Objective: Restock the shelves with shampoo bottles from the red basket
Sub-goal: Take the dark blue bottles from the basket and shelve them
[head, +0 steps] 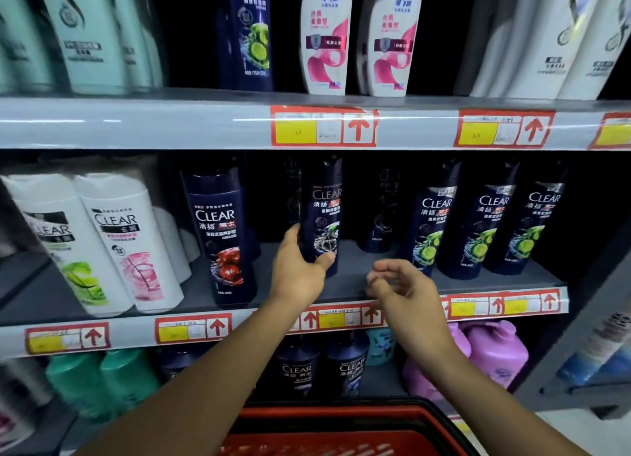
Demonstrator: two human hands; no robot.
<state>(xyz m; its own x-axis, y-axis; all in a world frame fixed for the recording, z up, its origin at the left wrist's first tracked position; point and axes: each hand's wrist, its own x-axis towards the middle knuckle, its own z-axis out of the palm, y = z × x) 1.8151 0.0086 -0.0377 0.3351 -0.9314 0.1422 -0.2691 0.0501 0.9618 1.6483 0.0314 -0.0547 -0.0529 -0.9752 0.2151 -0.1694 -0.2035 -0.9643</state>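
L hand (300, 268) grips a dark CLEAR bottle (326, 216) low on its body, thumb on the front, fingers wrapped round the far side. Bottle stands upright on the middle shelf (375, 274), w/ its base hidden behind the hand, so can't tell if it's fully seated. R hand (403, 285) hovers just beside it over the bare patch of shelf, fingers loosely curled, holding nothing. Red basket (341, 428) sits low in front, below both arms; its contents are too blurred to make out.

Looks like the placing step: bottle set into the gap between the red-fruit CLEAR bottle (222, 237) on the left and the 3 green-lime bottles (433, 227) on the right.

Risks from here:
- Grip is low on a tall bottle. If L hand lets go before the base sits flat, it could tip back into the dark bottles (386, 213) in the rear row, or fwd off the shelf lip.
- Pulling L hand out to the left could knock the red-fruit bottle, which stands near.
- R hand is near the lime bottles; a careless swing could nudge 1 and topple its neighbours.
- Label may end up turned off-front if the hand twists on release.
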